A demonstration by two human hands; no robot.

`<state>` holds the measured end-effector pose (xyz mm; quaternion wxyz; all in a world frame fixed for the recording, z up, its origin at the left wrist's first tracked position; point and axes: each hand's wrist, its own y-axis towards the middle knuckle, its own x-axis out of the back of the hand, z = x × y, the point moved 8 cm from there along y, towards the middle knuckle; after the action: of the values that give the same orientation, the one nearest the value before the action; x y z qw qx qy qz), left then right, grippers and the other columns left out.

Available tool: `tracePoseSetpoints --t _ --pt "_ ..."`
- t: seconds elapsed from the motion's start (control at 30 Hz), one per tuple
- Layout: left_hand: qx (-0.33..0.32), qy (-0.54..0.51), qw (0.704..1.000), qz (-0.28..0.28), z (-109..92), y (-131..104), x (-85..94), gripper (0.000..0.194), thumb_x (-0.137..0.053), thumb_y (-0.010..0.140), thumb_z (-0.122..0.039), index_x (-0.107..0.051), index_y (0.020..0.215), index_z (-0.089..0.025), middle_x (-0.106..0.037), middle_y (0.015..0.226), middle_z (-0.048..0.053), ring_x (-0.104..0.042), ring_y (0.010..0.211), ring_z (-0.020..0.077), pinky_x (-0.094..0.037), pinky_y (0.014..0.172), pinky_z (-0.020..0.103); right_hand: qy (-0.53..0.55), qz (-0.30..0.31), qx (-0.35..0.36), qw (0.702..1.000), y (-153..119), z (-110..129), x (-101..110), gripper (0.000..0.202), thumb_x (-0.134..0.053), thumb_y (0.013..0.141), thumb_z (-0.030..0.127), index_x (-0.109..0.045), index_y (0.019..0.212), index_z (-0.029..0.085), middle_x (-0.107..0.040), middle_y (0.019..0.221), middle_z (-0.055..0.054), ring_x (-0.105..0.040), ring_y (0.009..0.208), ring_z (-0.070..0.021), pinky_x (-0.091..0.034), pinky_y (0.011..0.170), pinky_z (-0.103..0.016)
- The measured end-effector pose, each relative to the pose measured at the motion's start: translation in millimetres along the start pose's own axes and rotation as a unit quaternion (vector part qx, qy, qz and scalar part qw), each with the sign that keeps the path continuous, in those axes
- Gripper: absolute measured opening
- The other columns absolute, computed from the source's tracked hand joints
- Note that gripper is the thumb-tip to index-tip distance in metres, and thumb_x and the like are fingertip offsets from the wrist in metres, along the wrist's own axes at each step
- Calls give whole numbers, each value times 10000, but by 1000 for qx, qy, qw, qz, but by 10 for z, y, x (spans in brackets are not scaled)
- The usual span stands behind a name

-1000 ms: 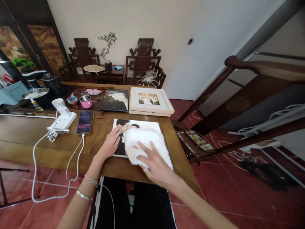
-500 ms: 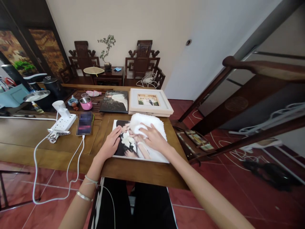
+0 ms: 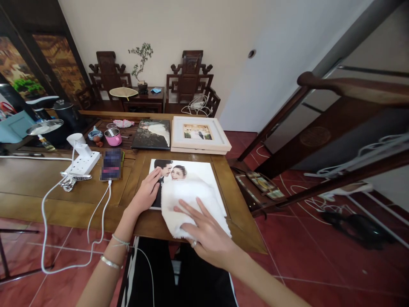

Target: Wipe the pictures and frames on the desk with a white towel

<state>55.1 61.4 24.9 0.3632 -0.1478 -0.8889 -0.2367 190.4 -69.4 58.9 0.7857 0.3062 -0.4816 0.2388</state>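
Observation:
A photo panel [image 3: 201, 169] of a couple lies flat on the wooden table [image 3: 136, 215]. My left hand [image 3: 147, 190] rests on the panel's left edge, fingers stretched out together, holding nothing. Over the lower part of the picture is a fluffy white cloth [image 3: 187, 190], hanging a little past the panel's near edge. My right hand [image 3: 203, 232] presses on this cloth with its fingers spread, the thumb side against the cloth's near end; the cloth is not gathered in the fingers.
Behind the panel lie a dark photo panel [image 3: 151, 134] and a cream picture frame [image 3: 220, 147]. To the left are a phone [image 3: 111, 164] on a cable, a power strip [image 3: 86, 163] and a pink cup [image 3: 113, 137]. A wooden chair [image 3: 287, 147] stands at the right.
My right hand and the cloth have moved down the panel toward me. The upper part of the picture is uncovered, and the cloth is spread wider. My left hand has stayed at the left edge.

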Motion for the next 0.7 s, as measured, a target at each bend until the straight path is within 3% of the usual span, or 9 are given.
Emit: tracePoseSetpoints --t 0.1,0.27,0.43,0.53,0.7 --pt "2 -1 1000 1 0 3 1 469 -333 943 -234 -405 1404 -187 -351 1502 83 -288 1404 214 -230 1172 451 6 -6 -1 1000 30 -138 59 304 -463 742 31 -641 928 191 -513 1370 -141 -303 1374 -260 -166 1118 -597" --pt "11 7 1000 7 4 6 -7 473 -315 947 -241 -406 1401 -144 -351 1499 110 -278 1408 210 -224 1175 441 -31 -19 -43 998 325 -727 158 288 -432 830 84 -628 1017 182 -590 1270 -154 -356 1348 -262 -204 1099 -586" --pt "5 4 1000 4 1 2 -4 469 -325 947 -242 -405 1404 -179 -356 1500 84 -279 1408 211 -231 1171 453 -69 -35 -119 990 700 -1204 204 300 -408 870 118 -594 1103 153 -547 1312 -179 -383 1327 -287 -238 1066 -581" --pt "4 2 1000 2 14 0 -5 468 -325 949 -241 -400 1408 -188 -350 1503 80 -286 1405 209 -232 1170 455 -77 -31 -135 987 771 -1126 156 325 -424 848 96 -597 1120 134 -550 1297 -210 -342 1347 -309 -214 1055 -615" --pt "-1 3 1000 5 12 10 -6 472 -328 945 -236 -397 1410 -190 -360 1498 83 -298 1400 212 -234 1170 451 -28 -2 -52 998 482 -449 22 377 -440 783 37 -624 1081 177 -513 1364 -152 -239 1398 -284 -129 1089 -647"
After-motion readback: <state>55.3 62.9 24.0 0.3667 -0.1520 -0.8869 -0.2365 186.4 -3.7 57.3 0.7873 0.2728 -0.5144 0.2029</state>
